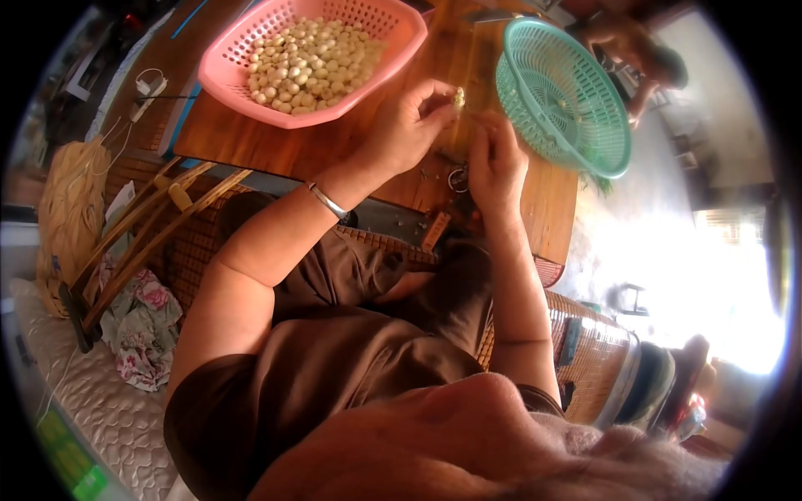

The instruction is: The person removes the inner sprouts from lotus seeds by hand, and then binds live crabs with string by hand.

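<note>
While both hands were close together over the wooden table (547, 204), a small pale piece (459, 98) sat at the fingertips of the left hand (408, 129), pinched between thumb and fingers. Right hand (499, 167): fingers curled inward, just beside the piece; could not tell whether they gripped anything (tips blurred).

Risk, as judged: the piece might slip, since the pinch was at the very tips and the piece small; it could then roll off the near edge into the lap. Anything sharp in the right fingers, if present, might nick the left ones.

Surroundings: pink basket (289, 118) at far left, holding many pale round pieces (313, 67); green basket (576, 154) at far right, its rim near the right hand and likely to be knocked by a wide swing. A metal ring (458, 179) showed between the wrists. Farther right: another person (635, 54), partly hidden.
</note>
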Action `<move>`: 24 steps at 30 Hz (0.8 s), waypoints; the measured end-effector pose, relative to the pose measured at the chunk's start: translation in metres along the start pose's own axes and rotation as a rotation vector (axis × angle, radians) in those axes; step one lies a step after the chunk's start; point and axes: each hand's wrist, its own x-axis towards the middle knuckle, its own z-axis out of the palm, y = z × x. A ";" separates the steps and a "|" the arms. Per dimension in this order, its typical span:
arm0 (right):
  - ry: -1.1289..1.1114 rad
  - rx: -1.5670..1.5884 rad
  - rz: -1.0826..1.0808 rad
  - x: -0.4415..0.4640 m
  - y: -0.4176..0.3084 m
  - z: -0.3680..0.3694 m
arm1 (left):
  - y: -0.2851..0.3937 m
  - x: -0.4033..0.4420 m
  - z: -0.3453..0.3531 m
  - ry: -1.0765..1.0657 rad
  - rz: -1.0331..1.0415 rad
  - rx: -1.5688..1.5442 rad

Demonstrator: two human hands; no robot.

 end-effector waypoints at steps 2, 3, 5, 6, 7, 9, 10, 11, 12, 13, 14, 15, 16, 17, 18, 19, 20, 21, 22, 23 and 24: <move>-0.020 0.000 0.005 0.000 -0.001 -0.001 | -0.004 -0.001 0.000 0.023 0.088 0.090; -0.027 -0.008 0.000 0.000 -0.001 -0.001 | -0.003 -0.002 0.001 0.021 0.086 0.089; -0.032 -0.016 -0.004 0.001 -0.002 -0.001 | 0.000 -0.003 0.001 0.035 0.124 0.167; -0.030 -0.023 0.000 0.001 -0.003 -0.001 | 0.001 -0.003 0.002 0.033 0.123 0.168; -0.029 -0.030 0.003 0.001 -0.003 -0.001 | 0.003 -0.003 0.002 0.051 0.155 0.198; -0.024 -0.037 0.001 0.001 -0.001 -0.001 | 0.008 -0.003 0.002 0.068 0.187 0.229; -0.019 -0.045 -0.001 0.001 -0.001 -0.001 | 0.011 -0.002 0.002 0.076 0.243 0.302; -0.018 -0.045 -0.001 0.001 0.000 -0.001 | 0.014 -0.002 0.002 0.084 0.300 0.376; -0.009 -0.042 -0.009 0.002 0.000 0.000 | 0.015 -0.002 0.002 0.083 0.300 0.376; 0.000 -0.039 -0.018 0.002 0.000 0.000 | 0.016 -0.002 0.002 0.091 0.312 0.384; 0.000 -0.040 -0.017 0.001 0.000 0.000 | 0.016 -0.002 0.002 0.100 0.324 0.393; -0.007 -0.047 -0.005 0.001 0.000 0.000 | 0.016 -0.002 0.002 0.100 0.324 0.392; -0.014 -0.053 0.007 0.001 0.000 0.000 | 0.015 -0.002 0.002 0.104 0.337 0.410; -0.013 -0.053 0.007 0.001 0.000 0.000 | 0.015 -0.002 0.002 0.108 0.351 0.427; -0.010 -0.056 -0.002 0.001 0.000 0.000 | 0.014 -0.002 0.001 0.107 0.351 0.428; -0.007 -0.058 -0.011 0.001 0.001 0.000 | 0.012 -0.002 0.001 0.100 0.326 0.441; -0.006 -0.059 -0.009 0.001 0.001 0.000 | 0.010 -0.002 0.001 0.093 0.301 0.454; 0.011 -0.085 0.004 0.001 0.003 0.000 | 0.009 -0.002 0.000 0.091 0.301 0.453; 0.028 -0.112 0.016 0.001 0.004 0.000 | 0.007 -0.003 0.000 0.080 0.233 0.412; 0.030 -0.112 0.016 0.001 0.005 0.000 | 0.006 -0.003 0.000 0.068 0.165 0.371; 0.046 -0.108 -0.004 0.001 0.006 0.001 | 0.006 -0.003 0.001 0.067 0.166 0.371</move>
